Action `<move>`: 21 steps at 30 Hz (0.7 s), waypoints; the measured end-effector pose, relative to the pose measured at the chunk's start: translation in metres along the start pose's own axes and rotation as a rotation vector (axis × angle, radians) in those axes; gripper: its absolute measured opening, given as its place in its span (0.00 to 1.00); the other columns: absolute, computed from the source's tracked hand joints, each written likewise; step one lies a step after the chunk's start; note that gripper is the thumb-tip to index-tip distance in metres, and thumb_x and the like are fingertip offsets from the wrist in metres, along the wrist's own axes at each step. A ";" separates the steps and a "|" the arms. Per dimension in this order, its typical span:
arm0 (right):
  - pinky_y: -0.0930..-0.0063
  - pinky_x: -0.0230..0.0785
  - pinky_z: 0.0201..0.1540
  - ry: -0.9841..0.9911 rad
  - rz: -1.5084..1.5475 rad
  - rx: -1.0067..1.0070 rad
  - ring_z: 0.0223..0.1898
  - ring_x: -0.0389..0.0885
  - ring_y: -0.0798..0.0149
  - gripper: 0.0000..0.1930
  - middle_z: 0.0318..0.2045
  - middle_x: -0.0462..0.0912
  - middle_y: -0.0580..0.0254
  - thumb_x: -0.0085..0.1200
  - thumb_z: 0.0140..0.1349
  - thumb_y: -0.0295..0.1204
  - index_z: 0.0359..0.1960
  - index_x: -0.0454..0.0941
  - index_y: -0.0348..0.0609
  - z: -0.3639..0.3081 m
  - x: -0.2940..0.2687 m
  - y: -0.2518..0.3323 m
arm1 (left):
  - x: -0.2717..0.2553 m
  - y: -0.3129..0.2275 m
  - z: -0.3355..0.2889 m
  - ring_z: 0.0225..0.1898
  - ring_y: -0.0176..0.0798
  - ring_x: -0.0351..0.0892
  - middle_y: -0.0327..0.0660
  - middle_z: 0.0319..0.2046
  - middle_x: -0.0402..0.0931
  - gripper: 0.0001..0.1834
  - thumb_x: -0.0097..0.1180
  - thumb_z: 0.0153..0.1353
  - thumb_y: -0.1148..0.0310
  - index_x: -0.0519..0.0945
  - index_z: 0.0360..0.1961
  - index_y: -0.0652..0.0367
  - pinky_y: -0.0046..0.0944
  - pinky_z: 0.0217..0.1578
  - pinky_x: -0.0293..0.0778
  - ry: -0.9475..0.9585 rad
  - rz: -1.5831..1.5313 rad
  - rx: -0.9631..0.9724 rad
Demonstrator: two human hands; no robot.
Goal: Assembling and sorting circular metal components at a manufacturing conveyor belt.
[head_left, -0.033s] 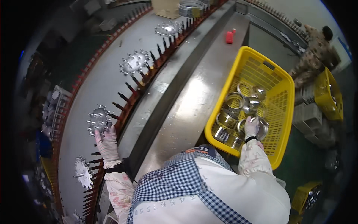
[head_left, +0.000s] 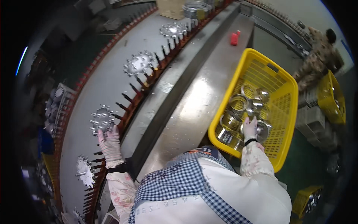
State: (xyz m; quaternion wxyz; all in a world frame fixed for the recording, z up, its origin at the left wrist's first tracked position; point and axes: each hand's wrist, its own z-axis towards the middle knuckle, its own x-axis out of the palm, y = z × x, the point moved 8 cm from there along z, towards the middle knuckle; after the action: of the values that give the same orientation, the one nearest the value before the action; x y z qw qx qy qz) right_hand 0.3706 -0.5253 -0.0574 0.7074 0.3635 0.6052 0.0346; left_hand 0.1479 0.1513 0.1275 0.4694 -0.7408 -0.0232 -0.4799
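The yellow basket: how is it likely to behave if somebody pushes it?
The yellow basket probably flexes slightly, having perforated walls. It may feel heavy, since several metal pieces lie inside. Those pieces, being round, might roll.

Head-worn — wide, looking down.

A pale wall (head_left: 300,11) rises at far right, the floor (head_left: 298,156) is dark green, and a long steel bench (head_left: 179,130) reflects white light.

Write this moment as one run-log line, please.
left hand: at studded metal disc | right hand: inside yellow basket, at metal ring | red object: on metal ledge
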 end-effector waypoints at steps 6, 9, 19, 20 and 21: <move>0.49 0.50 0.73 0.472 0.039 -0.409 0.71 0.50 0.26 0.40 0.72 0.43 0.21 0.50 0.68 0.54 0.71 0.58 0.36 -0.100 0.075 0.139 | 0.017 -0.009 -0.033 0.52 0.52 0.80 0.48 0.46 0.79 0.17 0.54 0.70 0.62 0.75 0.54 0.61 0.50 0.52 0.84 -0.063 -0.070 0.081; 0.48 0.48 0.74 0.387 -0.075 -0.393 0.74 0.46 0.30 0.45 0.74 0.35 0.27 0.61 0.60 0.48 0.75 0.53 0.48 -0.103 0.077 0.145 | 0.104 -0.062 -0.068 0.46 0.45 0.83 0.43 0.38 0.79 0.11 0.50 0.72 0.66 0.75 0.49 0.61 0.48 0.53 0.83 -0.093 0.106 0.374; 0.47 0.49 0.73 0.383 0.050 -0.374 0.74 0.47 0.32 0.39 0.74 0.36 0.31 0.62 0.59 0.36 0.72 0.58 0.56 -0.102 0.061 0.147 | 0.174 -0.048 -0.033 0.56 0.37 0.78 0.45 0.57 0.79 0.24 0.50 0.67 0.82 0.73 0.65 0.61 0.35 0.58 0.72 0.175 1.296 0.820; 0.47 0.49 0.73 0.379 0.053 -0.374 0.74 0.47 0.32 0.39 0.74 0.36 0.31 0.62 0.59 0.36 0.72 0.58 0.56 -0.103 0.060 0.147 | 0.182 -0.044 -0.028 0.61 0.43 0.76 0.49 0.62 0.75 0.29 0.49 0.63 0.85 0.72 0.66 0.56 0.37 0.60 0.71 0.218 1.483 0.883; 0.50 0.51 0.73 0.383 0.040 -0.381 0.74 0.49 0.33 0.38 0.75 0.36 0.31 0.62 0.59 0.35 0.71 0.59 0.56 -0.106 0.060 0.147 | 0.184 -0.044 -0.023 0.61 0.43 0.76 0.49 0.62 0.75 0.29 0.49 0.63 0.85 0.72 0.66 0.56 0.37 0.60 0.71 0.220 1.480 0.887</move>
State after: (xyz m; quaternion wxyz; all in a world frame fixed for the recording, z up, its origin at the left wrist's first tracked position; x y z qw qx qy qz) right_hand 0.3501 -0.3383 -0.0258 0.6350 0.2226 0.7032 0.2297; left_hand 0.2102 0.0829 0.2939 0.9057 -0.2637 0.3252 -0.0668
